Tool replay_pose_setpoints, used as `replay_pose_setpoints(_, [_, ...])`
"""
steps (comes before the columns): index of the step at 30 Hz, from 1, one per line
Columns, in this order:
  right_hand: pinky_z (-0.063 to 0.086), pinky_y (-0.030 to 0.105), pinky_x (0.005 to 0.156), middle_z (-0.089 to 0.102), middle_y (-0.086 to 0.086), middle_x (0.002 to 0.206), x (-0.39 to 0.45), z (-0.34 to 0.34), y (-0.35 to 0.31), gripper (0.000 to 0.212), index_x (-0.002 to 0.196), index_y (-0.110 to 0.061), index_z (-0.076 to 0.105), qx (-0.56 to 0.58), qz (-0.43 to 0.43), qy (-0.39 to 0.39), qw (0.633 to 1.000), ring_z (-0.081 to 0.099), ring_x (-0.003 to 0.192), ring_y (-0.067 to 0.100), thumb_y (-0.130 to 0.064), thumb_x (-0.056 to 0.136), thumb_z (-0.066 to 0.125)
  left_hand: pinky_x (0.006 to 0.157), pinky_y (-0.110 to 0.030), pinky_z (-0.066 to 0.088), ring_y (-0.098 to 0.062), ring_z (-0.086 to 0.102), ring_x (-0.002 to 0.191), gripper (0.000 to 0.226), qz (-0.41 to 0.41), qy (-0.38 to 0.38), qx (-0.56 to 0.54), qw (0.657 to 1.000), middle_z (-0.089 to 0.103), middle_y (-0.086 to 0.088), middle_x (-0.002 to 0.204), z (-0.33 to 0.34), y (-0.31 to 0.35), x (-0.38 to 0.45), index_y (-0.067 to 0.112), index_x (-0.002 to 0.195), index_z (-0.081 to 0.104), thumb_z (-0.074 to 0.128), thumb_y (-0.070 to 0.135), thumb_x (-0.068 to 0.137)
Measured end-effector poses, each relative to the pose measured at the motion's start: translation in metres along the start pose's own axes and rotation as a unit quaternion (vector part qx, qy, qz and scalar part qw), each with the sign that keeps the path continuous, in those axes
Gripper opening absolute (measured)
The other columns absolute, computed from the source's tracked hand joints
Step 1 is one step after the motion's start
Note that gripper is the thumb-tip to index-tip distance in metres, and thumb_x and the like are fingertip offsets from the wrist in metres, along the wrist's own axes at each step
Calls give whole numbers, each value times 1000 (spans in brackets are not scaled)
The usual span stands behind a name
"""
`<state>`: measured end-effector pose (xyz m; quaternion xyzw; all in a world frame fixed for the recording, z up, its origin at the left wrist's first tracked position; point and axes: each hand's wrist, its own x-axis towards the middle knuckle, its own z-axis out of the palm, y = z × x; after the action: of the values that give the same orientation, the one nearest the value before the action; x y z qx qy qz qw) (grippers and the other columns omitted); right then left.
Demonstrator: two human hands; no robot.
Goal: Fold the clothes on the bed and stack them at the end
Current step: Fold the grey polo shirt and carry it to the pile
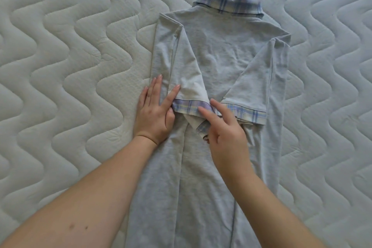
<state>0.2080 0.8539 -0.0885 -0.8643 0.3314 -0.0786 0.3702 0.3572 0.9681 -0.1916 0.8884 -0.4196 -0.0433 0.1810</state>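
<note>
Forearms: both reach in from the near edge over the garment's lower half.
Garment (217,50): grey, plaid-trimmed, face down on the quilted bed (60,46), sides and sleeves folded inward.
Left hand (154,113): fingers straight, pressing the left sleeve's cuff (191,107).
Right hand (225,129): fingers loosely extended, touching the cuffs, gripping nothing.
Risk: lifting either hand may let the sleeves spring open; the tucked cuff corner could bunch the fold.

A: Is it bright where I'm looking?

B: Yes. I see soft, even light all over, with only small shadows under my hands (155,115). No glare.

A: Is it sharp?

B: Mostly. My right fingers (209,115) look a bit blurry, and the mattress (60,66) lines bend near the edges.
</note>
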Motion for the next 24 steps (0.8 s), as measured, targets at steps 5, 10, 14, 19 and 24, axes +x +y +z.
replay_pose_setpoints(5, [48, 31, 91, 44, -7, 148, 5, -5, 6, 31, 123, -12, 66, -109, 132, -112, 979, 57, 115, 17, -12, 99, 47, 120, -48, 19, -29, 25, 148, 53, 1, -1, 30, 1000, 27, -20, 158, 2, -1, 0, 30, 150, 40, 26, 37, 99])
replay_pose_setpoints(10, [43, 30, 65, 59, -2, 109, 18, -29, -15, 20, 104, -19, 74, -140, 32, -16, 989, 58, 79, 17, -16, 93, 58, 120, -48, 20, -26, 23, 149, 56, 1, 11, 46, 999, 26, -13, 161, 8, -2, -1, 32, 151, 38, 38, 39, 95])
replay_pose_setpoints(14, [49, 40, 86, 65, 7, 112, 62, -19, -31, 26, 109, -10, 72, -86, -85, 84, 989, 63, 97, 24, -11, 91, 53, 121, -47, 18, -24, 21, 150, 59, 2, 14, 53, 998, 25, -9, 162, 10, -2, -1, 34, 151, 37, 42, 39, 92])
replay_pose_setpoints(19, [8, 39, 123, 23, 8, 161, 87, 37, -14, 55, 155, -10, 21, -232, -77, -71, 967, 17, 150, 22, -32, 105, 32, 120, -48, 20, -25, 25, 149, 59, -3, 17, 52, 998, 29, -10, 160, 10, -2, -1, 32, 150, 35, 44, 39, 92])
replay_pose_setpoints(24, [-11, 36, 121, -12, 0, 164, 88, 60, 24, 62, 156, -17, -7, -336, -53, -149, 928, -14, 150, 13, -42, 104, 14, 119, -48, 23, -22, 23, 149, 71, -18, -11, 69, 997, 26, -8, 161, 9, -1, 1, 16, 154, 31, 41, 42, 88])
